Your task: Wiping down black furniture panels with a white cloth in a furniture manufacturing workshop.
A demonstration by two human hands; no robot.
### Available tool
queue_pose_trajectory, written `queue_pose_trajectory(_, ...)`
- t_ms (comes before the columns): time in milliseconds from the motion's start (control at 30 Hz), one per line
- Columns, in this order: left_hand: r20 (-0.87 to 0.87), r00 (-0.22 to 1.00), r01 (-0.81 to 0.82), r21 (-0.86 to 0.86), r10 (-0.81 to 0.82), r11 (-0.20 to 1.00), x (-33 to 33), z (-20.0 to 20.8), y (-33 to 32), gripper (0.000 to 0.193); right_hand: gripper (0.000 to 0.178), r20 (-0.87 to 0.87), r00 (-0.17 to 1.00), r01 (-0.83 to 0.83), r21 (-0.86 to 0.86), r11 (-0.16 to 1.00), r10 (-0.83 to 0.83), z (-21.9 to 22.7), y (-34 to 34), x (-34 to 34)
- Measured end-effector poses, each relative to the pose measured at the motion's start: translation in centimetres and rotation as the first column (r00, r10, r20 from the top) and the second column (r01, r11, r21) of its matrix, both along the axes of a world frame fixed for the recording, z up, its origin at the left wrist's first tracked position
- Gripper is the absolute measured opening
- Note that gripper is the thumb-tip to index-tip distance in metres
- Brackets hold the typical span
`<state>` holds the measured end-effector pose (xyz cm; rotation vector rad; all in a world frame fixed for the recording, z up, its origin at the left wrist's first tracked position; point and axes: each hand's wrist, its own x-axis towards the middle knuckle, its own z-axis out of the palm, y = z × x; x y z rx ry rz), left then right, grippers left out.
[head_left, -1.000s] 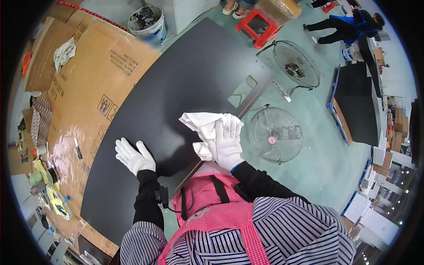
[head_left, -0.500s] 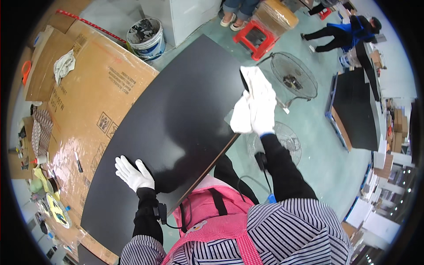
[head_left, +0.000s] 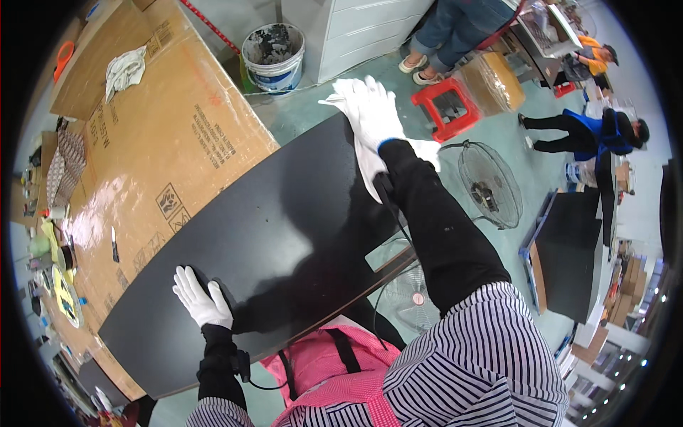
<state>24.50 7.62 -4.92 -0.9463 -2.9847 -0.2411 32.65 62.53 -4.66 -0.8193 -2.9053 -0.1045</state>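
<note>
The panel (head_left: 267,231) lies black side up on the cardboard-covered table (head_left: 181,121), its right end overhanging the table's right edge. The worker's left hand (head_left: 203,302), gloved, rests flat near the panel's left end, fingers toward the curved edge. The gloved right hand (head_left: 370,114) lies over a white cloth (head_left: 371,174) at the far right corner. A cutout (head_left: 388,255) sits by the near right corner. A knife (head_left: 114,245) lies toward the table's left edge; a rag (head_left: 126,71) lies toward its far end.

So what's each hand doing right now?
Left gloved hand: open, flat on the black panel, holding nothing.
Right gloved hand: open, spread over a white cloth.
</note>
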Motion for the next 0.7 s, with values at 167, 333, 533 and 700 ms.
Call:
queue_pose_trajectory(167,0.016,0.999,-0.044,0.002,0.044,0.999,0.2,0.3,0.0,0.067,0.05,-0.404,0.909,-0.254,-0.339,0.906,0.104,2.4,-3.9,4.9)
queue_pose_trajectory(333,0.007,1.0,-0.028,0.025,0.028,0.999,0.1,0.2,0.5,0.068,0.047,-0.045,0.959,0.259,-0.259,0.931,-0.279,0.4,-11.3,23.0)
queue_pose_trajectory(533,0.02,1.0,-0.024,0.029,0.024,0.999,0.3,0.0,1.2,0.069,0.044,-0.237,0.971,-0.053,-0.159,0.986,0.014,0.1,-1.2,6.5)
queue_pose_trajectory(700,0.012,0.999,-0.036,0.031,0.036,0.999,-0.1,-0.3,0.7,0.069,0.044,-0.15,0.919,0.306,-0.315,0.899,-0.365,0.6,0.7,-4.0)
